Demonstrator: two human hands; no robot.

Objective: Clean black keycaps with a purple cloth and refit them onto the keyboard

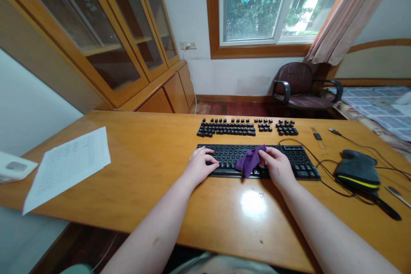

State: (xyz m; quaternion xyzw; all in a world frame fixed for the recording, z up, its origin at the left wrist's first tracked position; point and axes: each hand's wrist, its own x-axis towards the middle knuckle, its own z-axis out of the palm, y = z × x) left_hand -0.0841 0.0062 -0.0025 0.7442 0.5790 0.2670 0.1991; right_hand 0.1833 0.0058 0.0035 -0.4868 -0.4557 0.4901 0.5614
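A black keyboard [231, 172] lies flat on the desk in front of me, with many key positions bare of caps in its main block. My left hand [201, 165] grips its left end, fingers bent over the top and thumb near the front edge. Between the thumb and fingers of my right hand [278, 165] is a crumpled purple cloth [249, 160], which rests against the keyboard right of its middle. Behind the keyboard, loose black keycaps [226, 128] stand in rows and blocks, laid out like a keyboard.
To the right are a dark grey mitt-like item [356, 169] with a yellow stripe, black cables [334, 188], a USB plug [335, 131] and a small wire tool [317, 136]. Printed papers [72, 162] lie at left near a white box [14, 167]. A chair [297, 85] stands beyond the desk.
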